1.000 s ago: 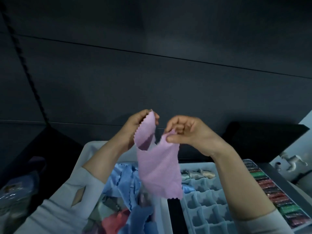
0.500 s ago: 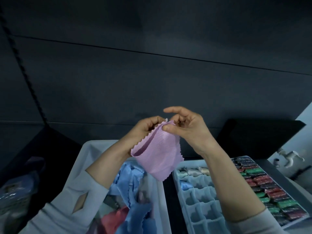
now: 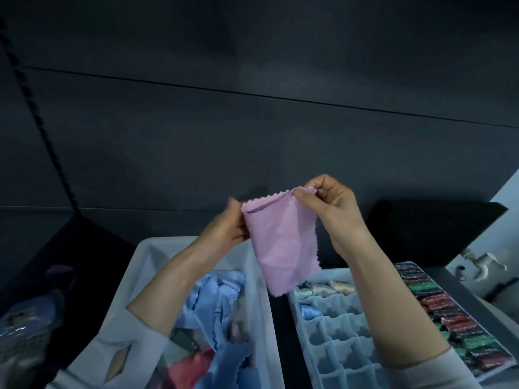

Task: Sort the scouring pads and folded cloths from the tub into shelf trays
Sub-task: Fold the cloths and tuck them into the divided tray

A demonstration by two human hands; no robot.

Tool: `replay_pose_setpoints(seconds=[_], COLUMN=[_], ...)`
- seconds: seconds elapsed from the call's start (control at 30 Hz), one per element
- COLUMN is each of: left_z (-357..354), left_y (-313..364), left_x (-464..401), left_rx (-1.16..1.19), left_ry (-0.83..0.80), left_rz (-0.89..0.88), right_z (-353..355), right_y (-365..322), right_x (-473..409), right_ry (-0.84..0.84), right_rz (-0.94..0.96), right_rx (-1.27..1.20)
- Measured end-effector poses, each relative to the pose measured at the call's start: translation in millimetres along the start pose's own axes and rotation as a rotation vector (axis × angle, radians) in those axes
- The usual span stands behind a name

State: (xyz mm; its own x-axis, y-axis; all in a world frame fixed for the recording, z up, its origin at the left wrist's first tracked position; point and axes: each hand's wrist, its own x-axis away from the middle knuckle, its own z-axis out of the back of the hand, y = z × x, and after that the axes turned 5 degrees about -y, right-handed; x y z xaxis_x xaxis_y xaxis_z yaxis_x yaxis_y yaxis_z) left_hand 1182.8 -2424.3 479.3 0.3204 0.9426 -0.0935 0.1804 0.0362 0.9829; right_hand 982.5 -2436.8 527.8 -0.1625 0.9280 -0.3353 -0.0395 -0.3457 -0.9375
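Observation:
A pink cloth (image 3: 283, 242) with zigzag edges hangs doubled over in the air above the gap between tub and tray. My left hand (image 3: 229, 226) pinches its folded left corner. My right hand (image 3: 331, 203) pinches the top right corner between thumb and fingers. Below, the white tub (image 3: 148, 254) holds loose blue cloths (image 3: 213, 293) and a red cloth (image 3: 191, 369). To the right lies a pale divided tray (image 3: 342, 332) with a few folded cloths in its far cells.
A second tray (image 3: 449, 313) on the far right is packed with red, green and dark scouring pads. A dark panelled wall fills the upper view. A bag of items (image 3: 25, 332) sits at the lower left. A white fitting (image 3: 480, 262) shows at the right edge.
The pink cloth went from hanging open to doubled over. My hands met at the top edge, then drew apart, stretching the fold flat between them. The view shifted slightly.

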Motion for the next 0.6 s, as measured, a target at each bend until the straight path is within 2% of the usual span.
replay_pose_setpoints(seconds=[0.07,0.2,0.4,0.6], left_z=[-3,-7,2,13], left_y=[-9,-12,-2,1], left_x=[0,-6,-11,-16], left_rx=[-0.191,-0.196,-0.257,-0.356], left_ry=[0.009,0.298,0.239,0.128], left_rz=[-0.092,-0.18,-0.231,-0.22], right_z=[-2,1,12,12], right_y=[1,5,17,18], right_x=[-2,-2,2,-2], right_ry=[-0.004,0.007,-0.149,-0.139], right_rz=[0.0,0.015,-0.117,-0.115], right_rx=[0.014,0.041,0.103,0.089])
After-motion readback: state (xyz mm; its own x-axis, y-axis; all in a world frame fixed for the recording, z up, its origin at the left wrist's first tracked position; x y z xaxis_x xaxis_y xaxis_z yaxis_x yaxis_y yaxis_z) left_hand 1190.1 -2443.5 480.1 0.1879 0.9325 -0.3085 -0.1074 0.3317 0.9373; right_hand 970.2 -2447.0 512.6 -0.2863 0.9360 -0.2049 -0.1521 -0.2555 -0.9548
